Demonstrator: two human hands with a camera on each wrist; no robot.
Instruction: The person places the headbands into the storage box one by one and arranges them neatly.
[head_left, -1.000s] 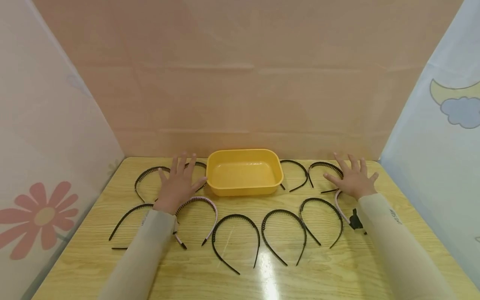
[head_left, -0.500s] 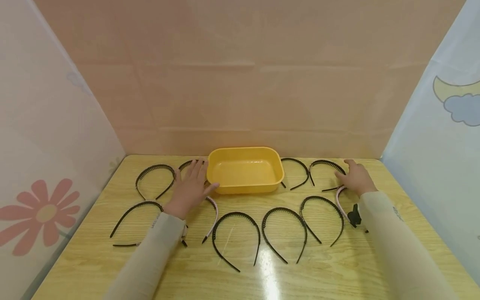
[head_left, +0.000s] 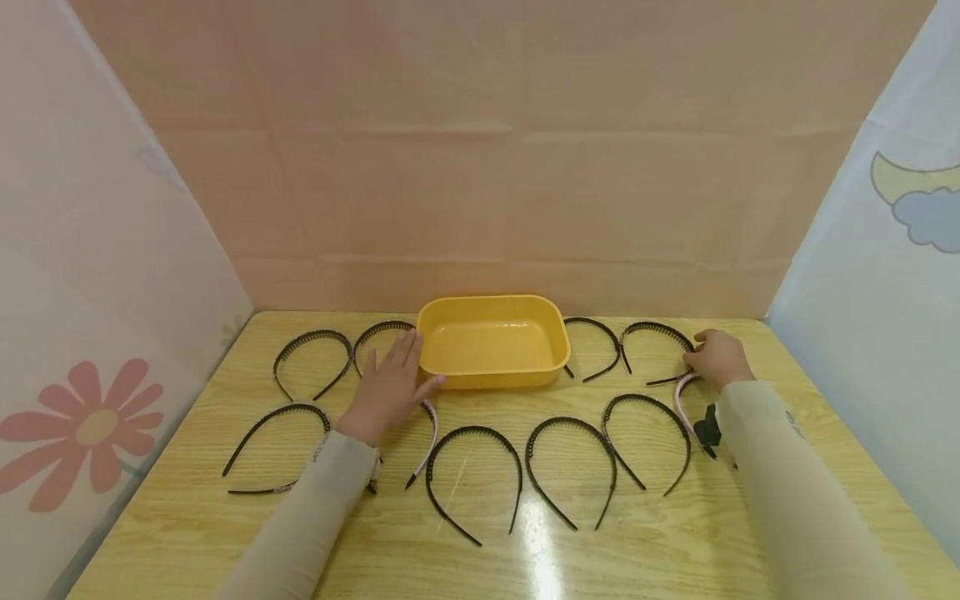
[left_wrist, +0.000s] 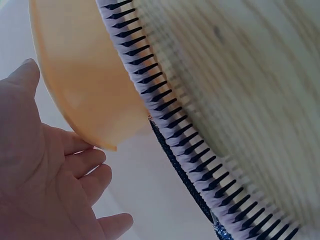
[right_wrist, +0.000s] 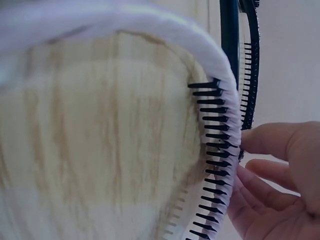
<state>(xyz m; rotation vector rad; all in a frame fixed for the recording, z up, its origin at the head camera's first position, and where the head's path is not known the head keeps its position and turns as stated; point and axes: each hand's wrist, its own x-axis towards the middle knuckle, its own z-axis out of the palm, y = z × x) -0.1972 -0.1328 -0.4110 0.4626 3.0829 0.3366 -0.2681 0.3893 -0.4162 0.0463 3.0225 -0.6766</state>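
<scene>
Nearest us, the front headband [head_left: 474,429] lies on the table [head_left: 420,571]. Beyond, our straight-fingered left hand [head_left: 386,387] meets the tray [head_left: 495,381]; excess push could slide it. Farther, beside a pink headband [right_wrist: 231,120], our right hand [head_left: 718,360] bends at the rear headband [head_left: 651,326]; we cannot tell its grip. Close spacing could snag teeth [right_wrist: 215,118].

The tub [head_left: 491,381] stands at the table's [head_left: 405,558] back, two headbands [head_left: 315,334] to its left, two right, six before it. The left hand [head_left: 388,385] is beside its left end, the right hand [head_left: 718,358] at the rightmost headbands.
</scene>
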